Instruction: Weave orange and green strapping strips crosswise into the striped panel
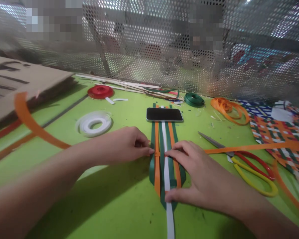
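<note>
Flat green, orange and white strips lie lengthwise side by side, their near ends folded to points. A black-screened phone rests across their far part. My left hand is closed at their left edge, thumb and forefinger pinched on a crosswise orange strip. That strip goes over and under the lengthwise ones, and its ends stretch out past both my arms. My right hand lies spread on the right side, fingertips at the crossing and thumb lower on the white strip. Part of the crosswise strip is hidden behind my hands.
Scissors with red and yellow handles lie at right, under the orange strip. A white coil, red coil, green coil and orange coil lie around. Cardboard is left, woven pieces right, perforated mesh behind.
</note>
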